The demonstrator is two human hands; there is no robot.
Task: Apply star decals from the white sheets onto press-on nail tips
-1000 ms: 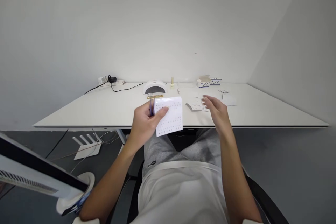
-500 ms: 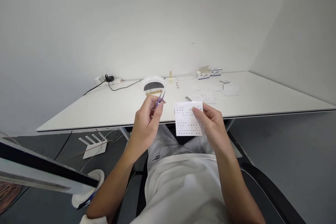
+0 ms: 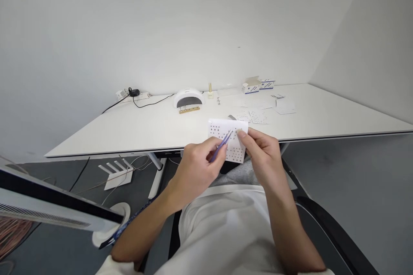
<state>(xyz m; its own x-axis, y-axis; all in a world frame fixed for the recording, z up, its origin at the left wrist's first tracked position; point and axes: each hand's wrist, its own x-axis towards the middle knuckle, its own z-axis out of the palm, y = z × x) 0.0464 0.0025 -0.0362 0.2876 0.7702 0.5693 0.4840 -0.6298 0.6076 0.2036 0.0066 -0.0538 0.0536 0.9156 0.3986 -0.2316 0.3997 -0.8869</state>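
My right hand (image 3: 263,154) grips a small white sheet (image 3: 219,129) dotted with rows of tiny dark specks, holding it up in front of the table's near edge. My left hand (image 3: 196,167) pinches a pair of blue tweezers (image 3: 221,146) whose tips rest against the middle of the sheet. Both hands are closed and hover above my lap, touching the sheet from either side.
On the white table (image 3: 145,129) stand a white domed lamp (image 3: 187,97) with a cable, a gold strip (image 3: 189,110), a small bottle (image 3: 210,90), small boxes (image 3: 258,86) and loose dotted sheets (image 3: 258,116). A white router (image 3: 116,174) lies on the floor at the left.
The sheet passed from my left hand to my right. My left hand then swung the tweezers rightward, bringing their tips onto the sheet. The view shifted slightly.
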